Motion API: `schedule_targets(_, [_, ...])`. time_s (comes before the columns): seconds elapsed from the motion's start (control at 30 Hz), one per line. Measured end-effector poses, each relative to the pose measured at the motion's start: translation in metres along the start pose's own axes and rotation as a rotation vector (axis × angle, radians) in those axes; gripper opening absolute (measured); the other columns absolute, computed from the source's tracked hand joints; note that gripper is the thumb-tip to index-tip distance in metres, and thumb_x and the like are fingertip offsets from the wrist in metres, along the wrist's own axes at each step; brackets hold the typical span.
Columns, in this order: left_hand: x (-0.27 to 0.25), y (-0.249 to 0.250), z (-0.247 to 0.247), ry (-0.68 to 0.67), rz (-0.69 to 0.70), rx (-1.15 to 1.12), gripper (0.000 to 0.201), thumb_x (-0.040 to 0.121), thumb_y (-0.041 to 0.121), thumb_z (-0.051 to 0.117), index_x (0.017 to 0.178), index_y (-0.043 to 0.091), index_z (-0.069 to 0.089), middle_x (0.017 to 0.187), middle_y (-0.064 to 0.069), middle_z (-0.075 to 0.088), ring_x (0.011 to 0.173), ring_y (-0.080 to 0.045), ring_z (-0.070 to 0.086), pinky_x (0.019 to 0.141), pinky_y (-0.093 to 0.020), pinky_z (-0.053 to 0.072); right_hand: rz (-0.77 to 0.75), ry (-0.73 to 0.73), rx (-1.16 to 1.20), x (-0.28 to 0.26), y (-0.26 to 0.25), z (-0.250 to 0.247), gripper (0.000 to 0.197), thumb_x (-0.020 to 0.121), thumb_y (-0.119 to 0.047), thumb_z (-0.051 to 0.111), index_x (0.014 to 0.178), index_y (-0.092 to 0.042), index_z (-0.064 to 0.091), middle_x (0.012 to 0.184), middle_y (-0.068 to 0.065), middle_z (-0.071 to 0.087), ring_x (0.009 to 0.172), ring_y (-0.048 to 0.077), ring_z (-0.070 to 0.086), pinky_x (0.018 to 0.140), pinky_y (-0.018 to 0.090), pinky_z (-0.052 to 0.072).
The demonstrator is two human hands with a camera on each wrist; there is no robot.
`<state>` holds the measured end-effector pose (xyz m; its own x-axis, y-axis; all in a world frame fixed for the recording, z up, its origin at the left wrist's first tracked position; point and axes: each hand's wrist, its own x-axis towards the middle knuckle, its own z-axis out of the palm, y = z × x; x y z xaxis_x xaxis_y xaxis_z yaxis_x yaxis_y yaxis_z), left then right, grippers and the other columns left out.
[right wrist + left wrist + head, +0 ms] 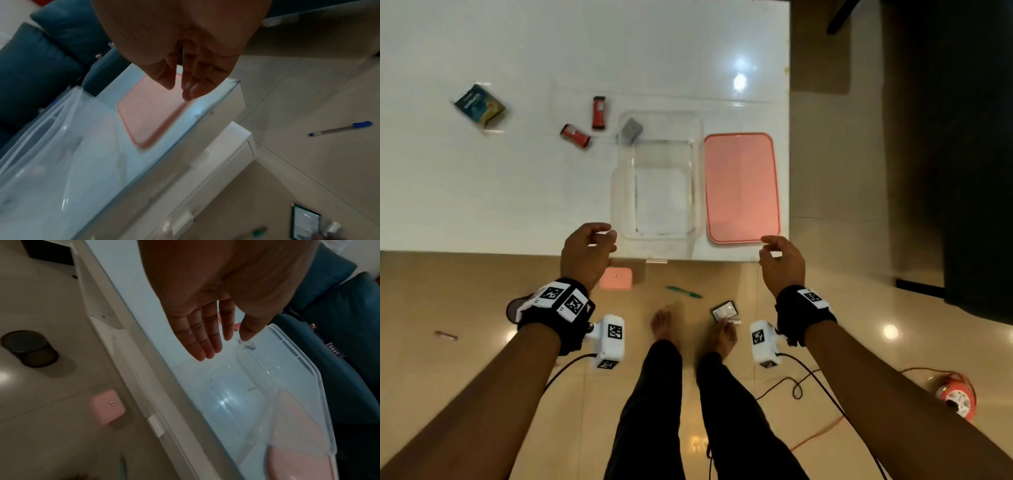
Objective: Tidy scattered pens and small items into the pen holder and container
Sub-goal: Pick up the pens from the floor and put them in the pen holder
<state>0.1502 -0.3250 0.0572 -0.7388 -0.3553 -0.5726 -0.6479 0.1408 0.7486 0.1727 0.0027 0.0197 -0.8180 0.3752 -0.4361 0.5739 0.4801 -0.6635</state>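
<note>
A clear plastic container point(621, 192) stands on the white table point(500, 192), with a grey item point(631, 130) in its far left corner. Its pink lid point(741, 186) lies flat to its right. Two red items point(599, 112) point(575, 136) and a blue-green packet point(479, 104) lie further left. My left hand point(604, 236) hovers at the container's near left corner, holding nothing, its fingers relaxed point(205, 352). My right hand point(768, 245) hovers over the lid's near right corner, also holding nothing point(180, 91). A black mesh pen holder point(28, 348) stands on the floor.
On the tiled floor lie a small pink box point(616, 279), a green pen point(683, 292), a dark packet point(724, 311), a pink pen point(446, 335) and a blue pen point(339, 130). An orange cable reel point(957, 394) sits at the right. My bare feet stand near the table's edge.
</note>
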Motion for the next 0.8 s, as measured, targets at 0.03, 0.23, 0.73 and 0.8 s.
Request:
schedule_targets(0.03, [-0.007,-0.012,-0.006,-0.003,-0.015,0.007,0.014,0.091,0.014,0.062,0.105,0.014,0.064,0.092,-0.011,0.066,0.084,-0.024,0.066,0.068,-0.036,0.056,0.007,-0.074,-0.014,-0.015,0.008,0.009,0.023,0.089,-0.012,0.058,0.101,-0.03,0.066,0.097,-0.003,0.067,0.082,0.019,0.065,0.082,0.039,0.054])
schedule_targets(0.23, [-0.043,-0.115,-0.037,-0.09,-0.16,0.174,0.018,0.086,0.01,0.06,0.086,0.027,0.065,0.078,-0.005,0.069,0.079,-0.03,0.068,0.074,-0.046,0.056,0.053,-0.578,-0.363,-0.098,0.051,0.07,0.02,0.087,-0.016,0.062,0.099,-0.03,0.07,0.096,-0.004,0.066,0.097,0.02,0.063,0.082,0.025,0.046])
schedule_targets(0.73, [0.053,-0.358,-0.105,-0.306,-0.255,0.417,0.015,0.087,0.018,0.058,0.096,0.024,0.068,0.097,0.0,0.071,0.091,-0.021,0.065,0.084,-0.029,0.051,-0.327,-0.831,-0.861,-0.067,0.113,0.405,0.084,0.082,-0.028,0.067,0.152,-0.027,0.022,0.16,0.012,0.019,0.145,0.033,0.02,0.116,0.04,0.026])
schedule_targets(0.8, [0.083,-0.38,-0.106,-0.309,-0.215,0.452,0.013,0.089,0.022,0.059,0.099,0.024,0.067,0.096,-0.001,0.069,0.087,-0.02,0.064,0.077,-0.026,0.047,-0.444,-0.747,-0.918,-0.045,0.115,0.448,0.093,0.08,-0.027,0.07,0.154,-0.032,0.015,0.163,0.008,0.008,0.148,0.033,0.009,0.115,0.046,0.027])
